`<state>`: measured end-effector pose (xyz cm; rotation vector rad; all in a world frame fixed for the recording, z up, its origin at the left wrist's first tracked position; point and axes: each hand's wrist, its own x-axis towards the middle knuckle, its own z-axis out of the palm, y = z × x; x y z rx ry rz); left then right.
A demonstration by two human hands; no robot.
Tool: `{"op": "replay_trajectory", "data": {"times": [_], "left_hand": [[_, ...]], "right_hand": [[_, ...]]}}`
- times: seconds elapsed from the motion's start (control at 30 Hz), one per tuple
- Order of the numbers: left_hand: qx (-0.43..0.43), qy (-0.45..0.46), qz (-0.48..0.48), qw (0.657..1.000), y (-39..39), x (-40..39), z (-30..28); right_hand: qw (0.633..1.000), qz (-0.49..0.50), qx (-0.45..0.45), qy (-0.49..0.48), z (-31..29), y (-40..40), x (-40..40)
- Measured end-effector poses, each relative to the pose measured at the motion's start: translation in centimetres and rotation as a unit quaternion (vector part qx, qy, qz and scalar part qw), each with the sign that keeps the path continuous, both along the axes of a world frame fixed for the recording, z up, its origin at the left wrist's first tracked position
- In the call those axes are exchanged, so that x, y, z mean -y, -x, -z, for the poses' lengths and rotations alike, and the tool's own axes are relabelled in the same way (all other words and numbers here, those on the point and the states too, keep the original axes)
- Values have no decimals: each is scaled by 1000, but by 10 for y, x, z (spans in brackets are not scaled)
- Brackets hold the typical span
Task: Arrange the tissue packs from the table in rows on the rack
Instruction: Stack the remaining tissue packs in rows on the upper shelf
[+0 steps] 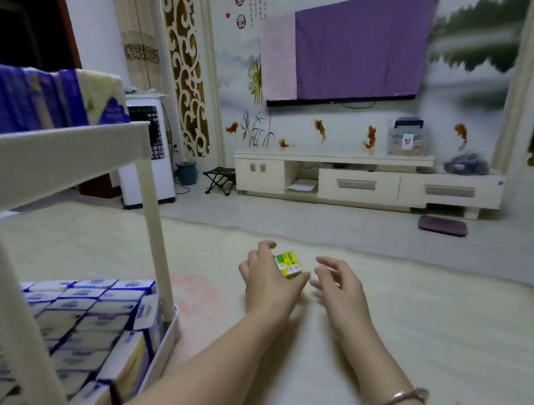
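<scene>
From the head camera, the left hand (270, 277) grips a small green-and-yellow tissue pack (288, 263), fingers curled over its far side and thumb under its near corner, so the pack sits wedged between fingertips and thumb. The right hand (338, 282) is just beside it, on the thumb side of the pack, fingers spread and loosely bent, holding nothing and apparently not touching the pack. Both hands are out over the pale table (413, 328).

Well off to the outer side of the left hand's knuckles stands the white rack (41, 148). Its lower tray (166, 336) is packed with blue-and-white tissue packs (94, 308) in tight rows; more blue packs (25, 96) line the upper shelf.

This looks like the pick-up of a last pack. To do it well, I judge the grip should stay on the pack's short sides, so a flat face leads into whatever gap remains. The free hand could steady neighbouring packs so the rows keep straight. No gap is clearly visible from here.
</scene>
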<state>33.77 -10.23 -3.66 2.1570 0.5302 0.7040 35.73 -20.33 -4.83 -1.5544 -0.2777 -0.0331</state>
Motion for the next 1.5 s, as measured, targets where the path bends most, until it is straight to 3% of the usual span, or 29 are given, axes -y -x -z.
{"op": "replay_trajectory", "data": {"times": [0.1,0.17,0.3,0.43,0.67,0.87,1.07,1.27,1.4,1.5], "left_hand": [[61,-16,86,994,38,26,-14],[67,-27,127,989,53,33,-26],[64,29,193,979,71,53,-66],[56,23,246,967,86,61,-111],[29,79,173,981,139,35,-182],[44,84,195,976,225,40,-224],[98,16,245,964,338,23,-257],[116,-111,185,970,405,-74,-294],[-9,-281,107,954,404,-142,-291],[-100,-324,101,936,396,-168,-277]], "right_hand": [[994,-35,-77,-67,-15,26,17],[995,-52,-73,-37,-34,41,28],[996,9,-34,76,-94,52,53],[987,62,-68,131,-164,58,60],[983,58,-123,122,-243,87,38],[988,62,-121,69,-276,169,39],[996,70,-59,4,-297,284,32],[989,145,17,24,-330,349,-13],[972,184,67,128,-336,344,-47],[948,205,102,221,-330,327,-70]]}}
